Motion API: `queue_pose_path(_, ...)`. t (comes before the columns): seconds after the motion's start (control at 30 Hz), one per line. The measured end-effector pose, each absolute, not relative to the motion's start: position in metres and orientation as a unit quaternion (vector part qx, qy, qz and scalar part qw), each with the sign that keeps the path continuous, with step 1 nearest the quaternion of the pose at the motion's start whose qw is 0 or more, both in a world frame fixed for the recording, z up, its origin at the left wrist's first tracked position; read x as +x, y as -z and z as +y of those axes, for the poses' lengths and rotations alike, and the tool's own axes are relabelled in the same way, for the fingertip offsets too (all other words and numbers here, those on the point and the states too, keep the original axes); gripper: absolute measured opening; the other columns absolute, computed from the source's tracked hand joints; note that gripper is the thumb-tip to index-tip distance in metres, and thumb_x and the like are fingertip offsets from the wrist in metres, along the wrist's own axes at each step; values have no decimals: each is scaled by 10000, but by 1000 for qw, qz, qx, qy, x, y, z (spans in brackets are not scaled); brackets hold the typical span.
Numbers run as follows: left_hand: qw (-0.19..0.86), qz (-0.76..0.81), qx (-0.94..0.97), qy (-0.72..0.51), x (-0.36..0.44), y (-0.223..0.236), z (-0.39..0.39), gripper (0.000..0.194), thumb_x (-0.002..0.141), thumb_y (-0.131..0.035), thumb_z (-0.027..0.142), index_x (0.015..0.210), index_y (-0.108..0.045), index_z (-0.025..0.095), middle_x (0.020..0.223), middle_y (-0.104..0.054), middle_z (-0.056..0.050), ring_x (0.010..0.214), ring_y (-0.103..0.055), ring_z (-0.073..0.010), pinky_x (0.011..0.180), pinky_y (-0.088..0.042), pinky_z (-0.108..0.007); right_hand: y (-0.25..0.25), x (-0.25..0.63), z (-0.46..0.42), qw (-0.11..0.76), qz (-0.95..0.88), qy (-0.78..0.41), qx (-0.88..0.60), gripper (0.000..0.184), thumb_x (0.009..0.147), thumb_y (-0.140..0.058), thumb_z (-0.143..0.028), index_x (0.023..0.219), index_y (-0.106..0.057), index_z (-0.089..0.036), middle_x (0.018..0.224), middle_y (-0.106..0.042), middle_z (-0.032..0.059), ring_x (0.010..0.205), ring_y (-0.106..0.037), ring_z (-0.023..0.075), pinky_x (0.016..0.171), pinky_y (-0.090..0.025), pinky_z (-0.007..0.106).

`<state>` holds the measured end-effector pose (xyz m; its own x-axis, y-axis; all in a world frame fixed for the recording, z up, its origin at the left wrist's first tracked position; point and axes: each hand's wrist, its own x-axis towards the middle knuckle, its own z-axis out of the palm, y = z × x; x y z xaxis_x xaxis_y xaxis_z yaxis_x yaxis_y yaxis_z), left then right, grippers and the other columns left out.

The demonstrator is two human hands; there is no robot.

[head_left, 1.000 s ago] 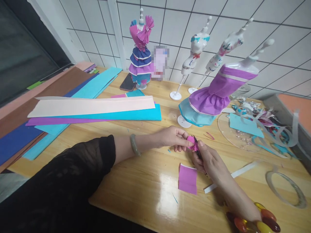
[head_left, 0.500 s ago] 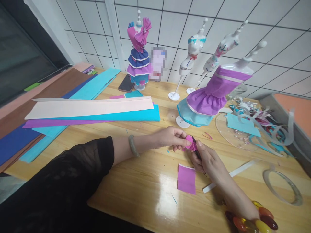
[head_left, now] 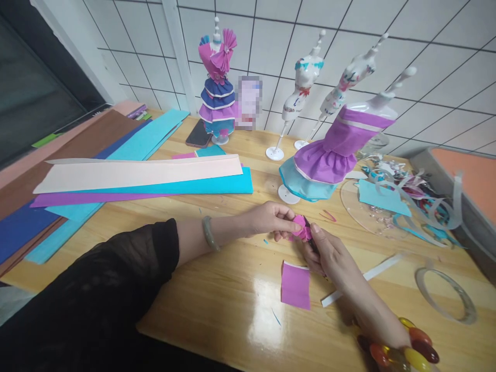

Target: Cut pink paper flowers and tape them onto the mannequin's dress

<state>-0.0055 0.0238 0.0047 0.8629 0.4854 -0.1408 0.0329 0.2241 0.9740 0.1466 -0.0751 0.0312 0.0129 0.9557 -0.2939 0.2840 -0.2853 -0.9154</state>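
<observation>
Between the fingertips of my left hand (head_left: 277, 221) is a small piece of pink paper (head_left: 299, 224), its edge rounded. My right hand (head_left: 329, 250) is closed around dark scissors (head_left: 307, 227), whose blades lie against the paper's right side; most of the handle is hidden by my fingers. Just below the hands a purple paper rectangle (head_left: 295, 285) with a white top edge lies flat on the wooden table (head_left: 217, 305). A white strip (head_left: 362, 279) runs partly behind my right forearm.
Folded crepe papers (head_left: 147, 175) cover the left side. Behind my hands stands a mannequin in a purple and light-blue dress (head_left: 341, 144), with two barer mannequins and another dressed mannequin (head_left: 217, 88) farther back. A tape roll (head_left: 445, 294) and a clear plate (head_left: 356, 217) with scraps sit right.
The whole view has shifted slightly, with things appearing a little farther left. The scissor blades look closer together at the pink paper; both hands keep their hold.
</observation>
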Motion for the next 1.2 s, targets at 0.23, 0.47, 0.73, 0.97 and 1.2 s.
queue_pose_path(0.23,754,226,599,-147,-5,-5,23,292,730,-655,394,805,-578,122,660,-577,11,483,-477,-30,475,-375,-178,-32,146,-75,331,-497,-492,-634,506,859,-333,-634,564,-341,-223,437,-312,-58,361,-294,86,355,-271,231)
queue_pose_path(0.47,758,217,596,-156,-5,-6,23,274,757,-631,387,806,-574,124,649,-573,14,482,-475,-32,470,-376,-176,-33,147,-75,327,-491,-495,-638,511,843,-349,-649,559,-336,-224,418,-316,-60,353,-287,83,347,-257,229)
queue_pose_path(0.73,764,219,584,-166,-4,-5,23,257,757,-633,368,788,-574,120,626,-566,18,488,-479,-33,485,-391,-179,-34,149,-75,313,-515,-471,-644,493,861,-327,-631,579,-342,-226,422,-341,-54,365,-301,93,366,-263,237)
queue_pose_path(0.97,769,209,576,-182,-4,-3,23,295,741,-645,395,794,-564,117,625,-574,9,477,-494,-38,468,-387,-182,-33,151,-75,309,-514,-478,-642,486,860,-322,-636,603,-356,-226,436,-325,-62,359,-286,89,354,-236,236)
queue_pose_path(1.2,763,208,582,-189,-5,-4,23,304,754,-627,412,779,-557,117,629,-566,8,464,-487,-40,448,-370,-186,-31,154,-75,311,-521,-482,-632,438,886,-334,-584,657,-396,-216,450,-346,-64,388,-308,93,401,-261,238)
